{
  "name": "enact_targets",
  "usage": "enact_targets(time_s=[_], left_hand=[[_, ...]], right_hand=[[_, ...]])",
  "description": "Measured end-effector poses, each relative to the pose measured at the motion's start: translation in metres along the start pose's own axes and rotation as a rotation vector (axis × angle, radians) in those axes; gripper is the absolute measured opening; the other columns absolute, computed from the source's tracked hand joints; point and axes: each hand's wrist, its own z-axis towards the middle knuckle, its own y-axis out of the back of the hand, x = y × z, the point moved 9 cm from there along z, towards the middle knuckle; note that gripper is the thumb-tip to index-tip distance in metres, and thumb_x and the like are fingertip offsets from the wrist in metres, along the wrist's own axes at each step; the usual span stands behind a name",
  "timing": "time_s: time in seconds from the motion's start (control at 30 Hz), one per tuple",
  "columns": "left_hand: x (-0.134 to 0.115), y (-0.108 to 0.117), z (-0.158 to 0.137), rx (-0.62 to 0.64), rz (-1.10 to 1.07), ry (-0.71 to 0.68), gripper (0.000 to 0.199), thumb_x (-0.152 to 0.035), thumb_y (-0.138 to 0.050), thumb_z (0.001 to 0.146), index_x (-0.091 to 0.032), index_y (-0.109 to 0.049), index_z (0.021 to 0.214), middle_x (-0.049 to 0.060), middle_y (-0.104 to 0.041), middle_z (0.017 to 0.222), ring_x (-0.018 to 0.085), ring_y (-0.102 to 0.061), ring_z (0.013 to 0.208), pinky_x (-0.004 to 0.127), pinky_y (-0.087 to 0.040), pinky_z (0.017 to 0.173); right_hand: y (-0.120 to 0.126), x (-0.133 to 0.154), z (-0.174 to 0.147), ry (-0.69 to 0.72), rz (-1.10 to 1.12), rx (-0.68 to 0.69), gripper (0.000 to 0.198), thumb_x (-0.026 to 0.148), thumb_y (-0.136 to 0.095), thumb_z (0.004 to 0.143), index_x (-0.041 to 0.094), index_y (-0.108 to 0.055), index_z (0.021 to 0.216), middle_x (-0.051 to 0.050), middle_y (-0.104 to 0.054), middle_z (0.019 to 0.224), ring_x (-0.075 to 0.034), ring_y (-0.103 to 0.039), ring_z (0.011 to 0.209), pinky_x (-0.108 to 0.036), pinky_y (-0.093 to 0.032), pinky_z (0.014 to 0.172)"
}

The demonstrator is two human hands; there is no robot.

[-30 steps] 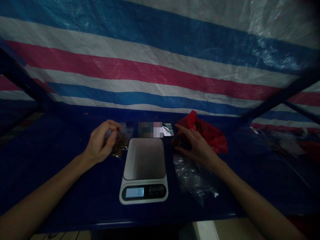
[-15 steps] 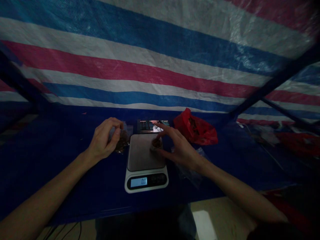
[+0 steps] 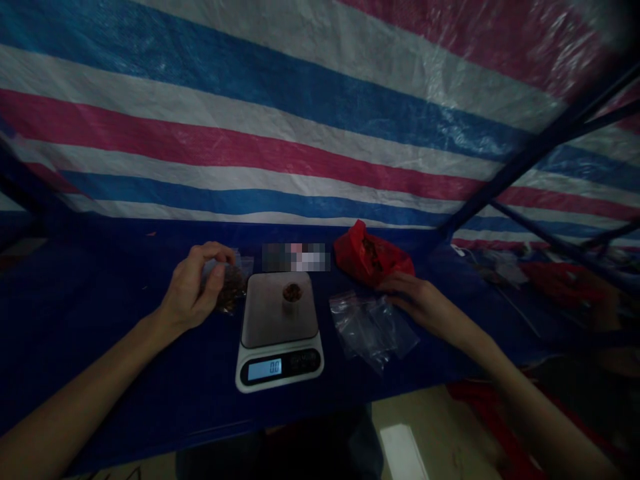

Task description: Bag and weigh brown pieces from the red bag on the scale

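My left hand (image 3: pixel 195 287) hovers half-curled left of the scale, thumb and fingers apart, beside clear zip bags (image 3: pixel 231 293) with small brown pieces inside. Whether it touches them I cannot tell. A digital scale (image 3: pixel 280 327) reads 0.0. On its metal plate stands a small cup (image 3: pixel 292 296) with brown bits in it, untouched by either hand. At the right, my right hand (image 3: pixel 425 303) has its fingers stretched out against the near edge of an open red plastic bag (image 3: pixel 353 257), which holds brown material. The fingertips are partly hidden by shadow.
Flat clear zip bags (image 3: pixel 370 327) lie right of the scale. Behind the scale is a blurred-out rectangular object (image 3: pixel 280 257). A striped tarp (image 3: pixel 250 147) and blue frame bars (image 3: pixel 505 167) enclose the blue table (image 3: pixel 165 400). More red material (image 3: pixel 555 280) is farther right.
My right hand has left the cup on the scale and moved right to the red bag. The view has shifted slightly. My left hand stays by its bags; the display still reads 0.0.
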Motion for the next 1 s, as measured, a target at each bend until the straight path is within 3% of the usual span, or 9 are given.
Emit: enact_targets(time_s=[0.17,0.33,0.43,0.5,0.6,0.7,0.83,0.93,1.0], left_hand=[[0.001,-0.004,-0.001,0.012,-0.051,-0.003,0.009,-0.029,-0.049,0.102,-0.026,-0.052,0.109,0.003,-0.070,0.093,0.021,-0.069,0.081,0.039,-0.054,0.075],[0.002,0.004,0.006,-0.066,-0.052,-0.016,0.014,-0.032,-0.047,0.103,-0.023,-0.048,0.114,0.006,-0.067,0.095,0.022,-0.067,0.085,0.041,-0.054,0.078],[-0.014,0.008,0.018,-0.082,-0.058,-0.012,0.013,-0.030,-0.046,0.104,-0.023,-0.049,0.114,0.005,-0.064,0.099,0.021,-0.066,0.089,0.040,-0.053,0.082],[-0.036,0.000,0.030,0.014,-0.066,-0.034,0.010,-0.029,-0.047,0.103,-0.023,-0.053,0.109,0.005,-0.063,0.100,0.020,-0.064,0.095,0.039,-0.052,0.088],[-0.078,-0.029,0.046,0.300,-0.136,-0.070,0.012,-0.026,-0.048,0.103,-0.022,-0.056,0.111,0.006,-0.063,0.109,0.020,-0.061,0.103,0.038,-0.051,0.093],[-0.108,-0.050,0.059,0.429,-0.201,-0.070,0.016,-0.028,-0.054,0.101,-0.021,-0.057,0.116,0.006,-0.063,0.112,0.020,-0.062,0.106,0.038,-0.051,0.096],[-0.113,-0.071,0.069,0.508,-0.296,0.018,0.036,-0.037,-0.066,0.095,-0.021,-0.054,0.125,0.010,-0.066,0.125,0.024,-0.065,0.114,0.040,-0.053,0.100],[-0.103,-0.080,0.069,0.544,-0.371,0.095,0.059,-0.040,-0.077,0.088,-0.020,-0.049,0.135,0.014,-0.065,0.137,0.028,-0.064,0.123,0.043,-0.052,0.105],[-0.099,-0.082,0.069,0.562,-0.404,0.117,0.063,-0.036,-0.078,0.087,-0.019,-0.047,0.139,0.014,-0.064,0.140,0.027,-0.065,0.123,0.043,-0.053,0.105]], right_hand=[[-0.018,-0.024,-0.020,-0.048,0.049,0.021,0.031,0.024,-0.065,0.098,0.027,-0.070,0.129,-0.010,-0.070,0.123,-0.026,-0.071,0.111,-0.045,-0.061,0.097],[-0.016,-0.026,-0.012,-0.010,0.005,-0.024,0.013,0.025,-0.063,0.098,0.022,-0.076,0.100,-0.010,-0.069,0.105,-0.025,-0.070,0.098,-0.041,-0.060,0.088],[-0.003,-0.018,-0.006,0.041,-0.027,-0.050,0.017,0.025,-0.061,0.098,0.021,-0.075,0.088,-0.009,-0.070,0.093,-0.025,-0.069,0.090,-0.041,-0.058,0.083],[0.012,-0.002,0.000,0.087,-0.047,-0.064,0.016,0.026,-0.061,0.098,0.022,-0.075,0.090,-0.009,-0.071,0.093,-0.025,-0.068,0.090,-0.040,-0.056,0.082],[0.043,0.036,0.012,0.147,-0.129,-0.128,0.016,0.027,-0.060,0.099,0.021,-0.074,0.094,-0.009,-0.070,0.094,-0.025,-0.066,0.089,-0.040,-0.053,0.080],[0.061,0.079,0.031,0.214,-0.210,-0.118,0.014,0.025,-0.059,0.099,0.021,-0.071,0.096,-0.009,-0.068,0.094,-0.025,-0.064,0.089,-0.038,-0.049,0.077],[0.068,0.122,0.060,0.302,-0.225,-0.084,0.012,0.023,-0.061,0.097,0.021,-0.070,0.090,-0.007,-0.069,0.090,-0.024,-0.063,0.084,-0.036,-0.047,0.075],[0.071,0.141,0.077,0.330,-0.243,-0.140,0.008,0.019,-0.063,0.093,0.021,-0.070,0.089,-0.006,-0.069,0.088,-0.024,-0.063,0.085,-0.036,-0.047,0.077],[0.072,0.153,0.085,0.344,-0.224,-0.193,0.008,0.016,-0.064,0.091,0.021,-0.070,0.091,-0.006,-0.070,0.089,-0.024,-0.065,0.087,-0.036,-0.049,0.077]])
